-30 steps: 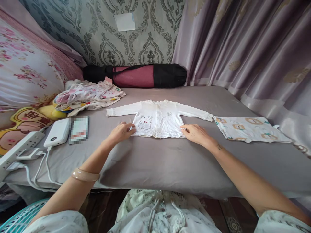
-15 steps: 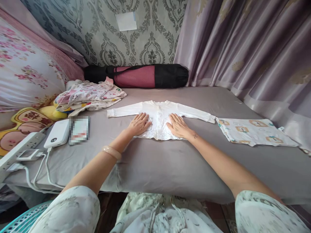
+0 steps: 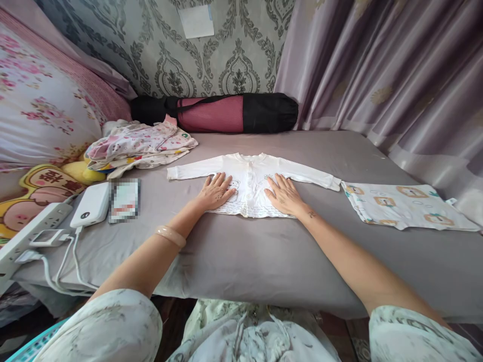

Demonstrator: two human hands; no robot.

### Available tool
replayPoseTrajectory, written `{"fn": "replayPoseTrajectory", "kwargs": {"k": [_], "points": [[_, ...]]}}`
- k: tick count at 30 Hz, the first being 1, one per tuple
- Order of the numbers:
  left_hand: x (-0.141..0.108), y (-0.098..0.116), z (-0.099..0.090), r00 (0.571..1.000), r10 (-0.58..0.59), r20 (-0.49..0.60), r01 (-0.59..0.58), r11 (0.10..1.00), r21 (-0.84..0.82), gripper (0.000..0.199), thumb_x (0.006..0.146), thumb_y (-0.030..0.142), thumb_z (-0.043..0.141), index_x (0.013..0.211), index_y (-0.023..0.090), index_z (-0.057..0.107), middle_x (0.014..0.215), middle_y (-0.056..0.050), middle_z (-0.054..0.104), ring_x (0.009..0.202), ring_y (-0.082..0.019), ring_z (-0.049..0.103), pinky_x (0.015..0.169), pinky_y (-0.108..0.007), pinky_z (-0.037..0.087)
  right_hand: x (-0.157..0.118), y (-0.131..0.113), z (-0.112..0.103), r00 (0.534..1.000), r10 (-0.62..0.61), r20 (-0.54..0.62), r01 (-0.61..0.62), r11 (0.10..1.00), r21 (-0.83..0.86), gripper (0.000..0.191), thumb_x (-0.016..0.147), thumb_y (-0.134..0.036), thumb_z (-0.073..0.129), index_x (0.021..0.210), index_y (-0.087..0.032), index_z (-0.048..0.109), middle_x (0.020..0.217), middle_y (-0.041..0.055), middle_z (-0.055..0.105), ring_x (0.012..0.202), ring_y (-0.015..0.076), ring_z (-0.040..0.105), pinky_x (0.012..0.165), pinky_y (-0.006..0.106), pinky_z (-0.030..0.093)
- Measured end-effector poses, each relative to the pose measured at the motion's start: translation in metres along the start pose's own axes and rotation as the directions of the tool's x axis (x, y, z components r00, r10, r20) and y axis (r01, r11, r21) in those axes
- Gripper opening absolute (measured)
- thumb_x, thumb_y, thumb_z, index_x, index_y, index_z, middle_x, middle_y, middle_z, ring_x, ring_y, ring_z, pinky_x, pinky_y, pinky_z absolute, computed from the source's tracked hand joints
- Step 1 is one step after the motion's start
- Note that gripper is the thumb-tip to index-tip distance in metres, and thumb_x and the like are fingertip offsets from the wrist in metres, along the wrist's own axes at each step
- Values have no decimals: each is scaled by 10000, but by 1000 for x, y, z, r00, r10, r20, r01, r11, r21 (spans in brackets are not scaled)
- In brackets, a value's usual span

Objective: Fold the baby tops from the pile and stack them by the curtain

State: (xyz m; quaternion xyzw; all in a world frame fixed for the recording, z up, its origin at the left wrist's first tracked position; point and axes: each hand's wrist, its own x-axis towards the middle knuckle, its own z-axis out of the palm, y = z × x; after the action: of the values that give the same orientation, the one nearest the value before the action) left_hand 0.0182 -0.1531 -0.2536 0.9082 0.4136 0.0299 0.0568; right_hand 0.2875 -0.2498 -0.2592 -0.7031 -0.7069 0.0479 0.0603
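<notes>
A small white long-sleeved baby top lies spread out on the grey bed sheet, its neck toward the wall and both sleeves stretched sideways. Faint printed drawings show on its front, and the hem is slightly ruffled. My left hand rests flat on the left side of the top, fingers spread. On the right side, my right hand presses flat in the same way, fingers apart. Neither hand grips the cloth. Beyond the right cuff lies a folded white cloth with lion prints.
At left are a power strip, a white power bank with cables, a blurred-out flat item, a plush toy and piled clothes. A black and pink rolled bag lies along the wall. Curtains hang at right.
My hands have slid slightly apart over the top, the right one shifting a little to the right. The top still lies flat. The whole view has shifted slightly.
</notes>
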Motion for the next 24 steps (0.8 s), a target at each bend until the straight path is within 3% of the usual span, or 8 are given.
{"fn": "replayPoseTrajectory", "kwargs": {"k": [5, 8, 11, 14, 17, 21, 24], "points": [[-1, 6, -7, 1000, 10, 24, -9, 1000, -11, 625, 984, 533, 261, 1494, 176, 317, 1576, -167, 273, 1474, -316, 182, 1162, -567, 102, 0, -5, -14, 997, 6, 79, -9, 999, 39, 641, 993, -487, 240, 1526, -132, 280, 1610, 176, 172, 1486, 315, 111, 1179, 531, 81], [-7, 18, -18, 998, 29, -54, -32, 998, -53, 525, 986, 496, 311, 1393, 195, 447, 1501, -150, 399, 1410, -298, 319, 1158, -559, 139, -10, -21, -30, 997, -74, 10, 73, 992, 103, 575, 980, -437, 336, 1473, -143, 372, 1575, 176, 271, 1462, 313, 199, 1170, 545, 88], [-21, 33, -33, 987, 147, -71, -160, 959, -232, 517, 954, 563, 374, 1237, 178, 571, 1293, -141, 567, 1195, -265, 530, 1074, -466, 344, -25, -41, -39, 961, -273, -53, 278, 935, 220, 480, 908, -425, 521, 1330, -196, 521, 1408, 132, 495, 1328, 278, 415, 1117, 450, 275], [-35, 43, -42, 960, 273, -56, -272, 877, -396, 552, 856, 645, 518, 1116, 169, 623, 1112, -123, 612, 1021, -239, 590, 907, -361, 469, -37, -55, -39, 919, -394, -5, 372, 863, 343, 412, 823, -433, 649, 1167, -213, 599, 1205, 99, 587, 1148, 252, 539, 974, 366, 418], [-43, 46, -37, 954, 299, -33, -284, 857, -430, 512, 797, 614, 621, 1067, 179, 612, 1017, -96, 610, 930, -221, 591, 814, -332, 487, -39, -58, -34, 930, -367, 18, 324, 841, 433, 324, 803, -404, 669, 1043, -191, 624, 1083, 87, 601, 1000, 216, 585, 853, 309, 456], [-44, 46, -24, 958, 280, -57, -277, 863, -422, 401, 815, 532, 624, 1017, 187, 582, 956, -72, 615, 860, -200, 587, 759, -322, 483, -31, -53, -29, 952, -305, -8, 264, 813, 518, 146, 844, -321, 579, 863, -188, 639, 895, 32, 622, 786, 149, 565, 725, 258, 422], [-44, 51, -21, 962, 256, -94, -272, 877, -396, 332, 842, 494, 591, 973, 189, 581, 909, -64, 624, 826, -193, 588, 732, -314, 477, -25, -47, -26, 972, -233, -22, 199, 776, 598, 239, 850, -369, 510, 716, -188, 589, 664, -31, 531, 635, 119, 465, 615, 241, 351]]}}
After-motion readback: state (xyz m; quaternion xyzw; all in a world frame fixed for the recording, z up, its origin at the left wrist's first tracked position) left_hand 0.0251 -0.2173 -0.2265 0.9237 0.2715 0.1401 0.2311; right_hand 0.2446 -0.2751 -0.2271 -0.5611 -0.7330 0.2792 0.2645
